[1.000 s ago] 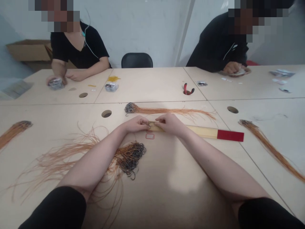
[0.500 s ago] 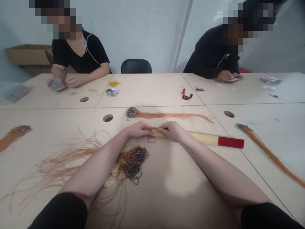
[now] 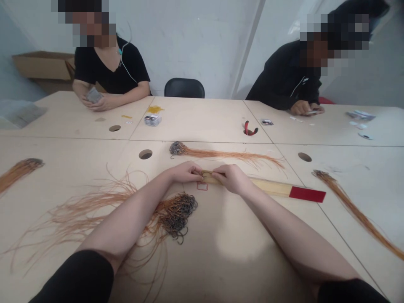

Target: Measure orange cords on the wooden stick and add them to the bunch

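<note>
My left hand [image 3: 184,172] and my right hand [image 3: 230,178] meet over the near end of a long wooden strip [image 3: 271,187] with a red end [image 3: 307,194]. Their fingertips pinch a thin loop of line [image 3: 206,174] against the strip. Just below my left forearm lies a tangled heap of dark fish hooks [image 3: 176,214], with orange-brown lines [image 3: 91,210] fanning out to the left. A small red rectangular outline [image 3: 202,186] sits on the table below my fingers. What my fingers cover is hidden.
More hook bundles with orange lines lie on the pale table [image 3: 202,126], farther ahead, at left and at right. It has round holes. Red-handled pliers [image 3: 250,130] stand in one hole. Two seated people work at the far side, holding small packets.
My hands stay pinched at the strip with little movement. The view has tilted, shifting the table lower in the picture. The far-left person's hands have lifted a packet.
</note>
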{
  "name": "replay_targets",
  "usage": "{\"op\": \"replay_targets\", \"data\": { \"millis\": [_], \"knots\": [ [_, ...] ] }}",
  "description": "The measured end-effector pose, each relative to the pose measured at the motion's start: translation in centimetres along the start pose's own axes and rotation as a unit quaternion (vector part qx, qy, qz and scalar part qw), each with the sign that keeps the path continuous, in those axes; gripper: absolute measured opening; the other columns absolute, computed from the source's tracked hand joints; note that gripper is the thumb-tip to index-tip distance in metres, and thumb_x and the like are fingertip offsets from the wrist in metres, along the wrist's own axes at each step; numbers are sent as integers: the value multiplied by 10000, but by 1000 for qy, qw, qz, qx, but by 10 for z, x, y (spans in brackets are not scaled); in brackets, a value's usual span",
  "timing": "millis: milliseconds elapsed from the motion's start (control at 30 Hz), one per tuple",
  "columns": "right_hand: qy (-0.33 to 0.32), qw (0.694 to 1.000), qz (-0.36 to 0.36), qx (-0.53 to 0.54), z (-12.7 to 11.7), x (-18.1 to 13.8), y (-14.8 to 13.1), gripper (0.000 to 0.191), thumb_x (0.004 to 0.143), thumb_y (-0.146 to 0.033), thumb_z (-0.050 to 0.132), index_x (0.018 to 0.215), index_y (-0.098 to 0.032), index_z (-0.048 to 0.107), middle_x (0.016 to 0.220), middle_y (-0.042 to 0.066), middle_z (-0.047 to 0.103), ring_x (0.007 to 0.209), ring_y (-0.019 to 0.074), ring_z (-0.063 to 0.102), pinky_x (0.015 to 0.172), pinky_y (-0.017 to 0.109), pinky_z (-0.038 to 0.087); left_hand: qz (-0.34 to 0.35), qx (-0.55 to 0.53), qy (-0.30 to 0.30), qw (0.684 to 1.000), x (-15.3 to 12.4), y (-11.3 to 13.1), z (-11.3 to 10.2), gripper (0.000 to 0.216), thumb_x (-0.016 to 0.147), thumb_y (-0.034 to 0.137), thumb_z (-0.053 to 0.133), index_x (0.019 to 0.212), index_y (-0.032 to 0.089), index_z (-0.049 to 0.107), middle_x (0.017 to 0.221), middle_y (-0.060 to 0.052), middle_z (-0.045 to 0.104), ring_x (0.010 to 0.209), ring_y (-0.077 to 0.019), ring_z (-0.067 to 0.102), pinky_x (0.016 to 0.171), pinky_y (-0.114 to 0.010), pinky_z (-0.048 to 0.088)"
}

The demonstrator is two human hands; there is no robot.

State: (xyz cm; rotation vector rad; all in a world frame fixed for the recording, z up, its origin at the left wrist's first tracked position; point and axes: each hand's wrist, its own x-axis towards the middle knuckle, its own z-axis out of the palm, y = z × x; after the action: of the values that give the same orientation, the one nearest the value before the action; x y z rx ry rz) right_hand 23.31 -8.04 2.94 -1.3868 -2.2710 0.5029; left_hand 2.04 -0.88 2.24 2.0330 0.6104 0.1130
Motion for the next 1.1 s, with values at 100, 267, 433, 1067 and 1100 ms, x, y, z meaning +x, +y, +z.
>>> {"op": "replay_targets", "data": {
  "millis": [100, 267, 433, 1067, 1100],
  "knots": [
    [12, 1000, -13, -18, 0, -3, -1, 277, 876, -266, 440, 621, -171, 490, 592, -10, 506, 571, 100, 418, 553, 237, 252, 6, 9, -2, 1000, 0, 2, 0, 254, 771, 331, 532, 710, 100, 621, 544, 38, 443, 504, -61, 366, 469, -173, 267],
    [28, 998, -32, -40, 1, -8, -3, 264, 888, -256, 441, 640, -177, 485, 612, -8, 496, 586, 106, 427, 565, 232, 272, 16, 23, -4, 1000, -2, 5, 2, 247, 779, 330, 522, 701, 114, 612, 539, 46, 416, 495, -60, 339, 464, -183, 247],
    [36, 996, -45, -69, 1, -14, -1, 221, 904, -248, 426, 721, -181, 530, 677, 10, 529, 634, 117, 470, 586, 226, 307, 58, 109, 49, 991, -3, 10, 8, 168, 786, 242, 495, 695, 128, 579, 577, 41, 429, 529, -69, 381, 495, -184, 279],
    [134, 960, -114, -218, 19, -18, 9, 260, 917, -278, 407, 821, -173, 624, 730, 49, 573, 719, 153, 490, 656, 277, 334, 166, 418, 141, 882, 0, 1, 9, 219, 871, 220, 422, 934, 174, 626, 898, -56, 620, 830, -132, 556, 711, -225, 420],
    [128, 962, -112, -212, 20, -18, 10, 260, 914, -279, 408, 819, -175, 626, 721, 48, 571, 708, 154, 491, 647, 280, 339, 153, 387, 126, 901, 0, 2, 9, 201, 856, 217, 439, 880, 167, 632, 825, -44, 611, 765, -123, 548, 676, -216, 409]
  ]
}}
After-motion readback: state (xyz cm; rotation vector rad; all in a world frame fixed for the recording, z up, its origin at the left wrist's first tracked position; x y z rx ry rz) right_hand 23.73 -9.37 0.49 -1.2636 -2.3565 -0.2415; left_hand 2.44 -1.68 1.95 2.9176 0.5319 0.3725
